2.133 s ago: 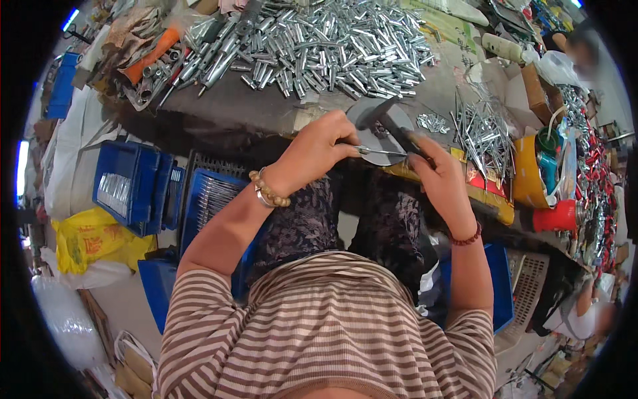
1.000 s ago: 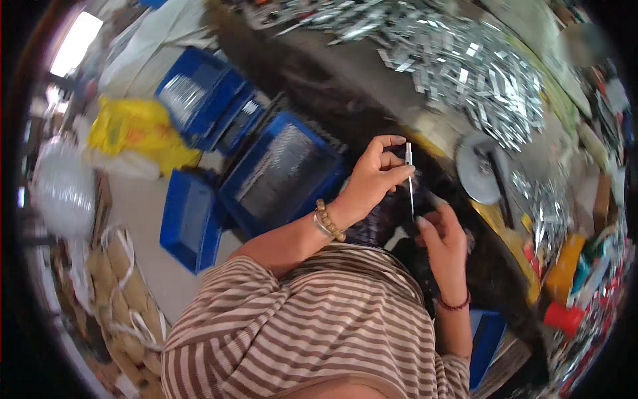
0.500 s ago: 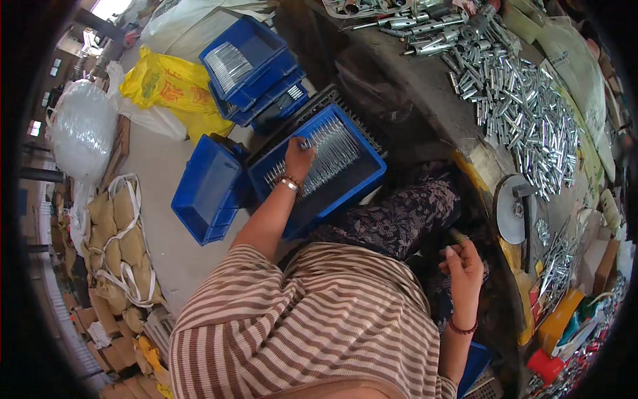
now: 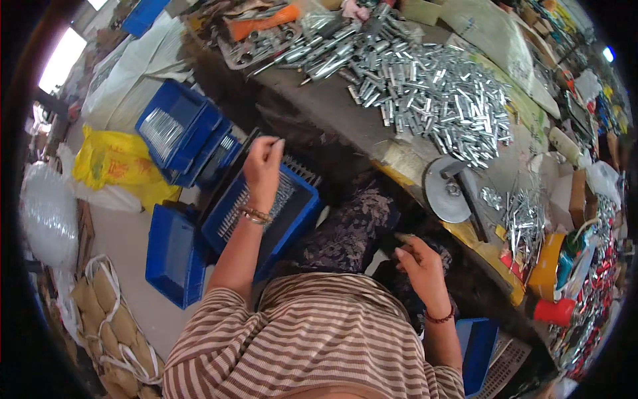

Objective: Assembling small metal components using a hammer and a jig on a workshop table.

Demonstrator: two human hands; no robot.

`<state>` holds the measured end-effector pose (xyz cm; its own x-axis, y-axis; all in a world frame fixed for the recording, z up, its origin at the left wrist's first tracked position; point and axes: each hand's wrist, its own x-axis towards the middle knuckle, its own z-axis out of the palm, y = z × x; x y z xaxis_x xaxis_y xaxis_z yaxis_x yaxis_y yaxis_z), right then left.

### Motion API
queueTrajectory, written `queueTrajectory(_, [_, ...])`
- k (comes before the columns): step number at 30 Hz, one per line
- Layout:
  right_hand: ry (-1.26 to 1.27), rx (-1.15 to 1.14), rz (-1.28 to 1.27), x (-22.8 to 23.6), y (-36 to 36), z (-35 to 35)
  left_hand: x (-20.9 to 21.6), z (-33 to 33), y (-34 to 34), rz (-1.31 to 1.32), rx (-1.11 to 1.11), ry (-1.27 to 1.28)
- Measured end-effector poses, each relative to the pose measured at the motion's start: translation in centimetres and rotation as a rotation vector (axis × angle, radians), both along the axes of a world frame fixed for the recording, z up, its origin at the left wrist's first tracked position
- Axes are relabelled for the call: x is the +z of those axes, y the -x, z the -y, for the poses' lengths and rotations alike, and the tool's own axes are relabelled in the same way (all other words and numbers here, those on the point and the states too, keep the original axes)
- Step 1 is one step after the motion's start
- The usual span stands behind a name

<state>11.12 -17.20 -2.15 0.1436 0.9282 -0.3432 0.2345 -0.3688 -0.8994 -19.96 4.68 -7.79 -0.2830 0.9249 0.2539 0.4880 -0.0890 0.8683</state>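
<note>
My left hand (image 4: 262, 174) is raised over a blue bin (image 4: 302, 211) beside my leg. Its thumb and fingers are pinched together; anything between them is too small to make out. Under that wrist, rows of thin silvery metal pieces (image 4: 282, 193) lie in the bin, partly hidden by my forearm. My right hand (image 4: 423, 269) hovers over my dark patterned trousers, close to the workbench edge. Its fingers are loosely bent and apart, and no held thing shows.
Silvery metal tubes (image 4: 438, 100) are heaped on the workbench at right, near a round metal disc (image 4: 446, 189). Stacked blue bins (image 4: 174, 126) and a yellow bag (image 4: 113, 163) stand at left. Another blue bin (image 4: 174, 256) tilts on the floor; one more (image 4: 473, 352) is behind my right arm.
My left hand has lifted off the metal pieces in the bin, where a small dark-ended piece showed at its fingers. My right hand stays over my lap. The whole view has swung toward the workbench.
</note>
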Motion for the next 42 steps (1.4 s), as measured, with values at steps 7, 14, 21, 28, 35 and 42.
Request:
queueTrajectory(7, [-0.160, 0.070, 0.123, 1.3, 0.5, 0.4, 7.1, -3.7, -13.9, -0.262, -0.552, -0.112])
queueTrajectory(14, [-0.171, 0.032, 0.220, 2.9, -2.1, 2.3, 6.7, -7.4, -16.6, -0.394, -0.579, -0.038])
queueTrajectory(21, [-0.415, -0.332, 0.503, 5.1, -9.0, 2.6, 6.0, -8.5, -17.2, 0.223, -0.712, 0.223])
queueTrajectory(28, [-0.393, -0.154, 1.389, 4.5, -15.7, -2.2, 8.4, -0.3, -16.1, 0.076, -0.897, 0.186])
queueTrajectory(35, [-0.325, 0.000, 1.613, -0.4, -22.4, -1.2, 6.6, 2.0, -18.8, 0.007, -1.334, 0.097])
queueTrajectory(42, [-0.493, -0.013, 1.604, -2.0, -24.2, -3.9, 6.1, 1.1, -19.1, -0.159, -1.337, -0.086])
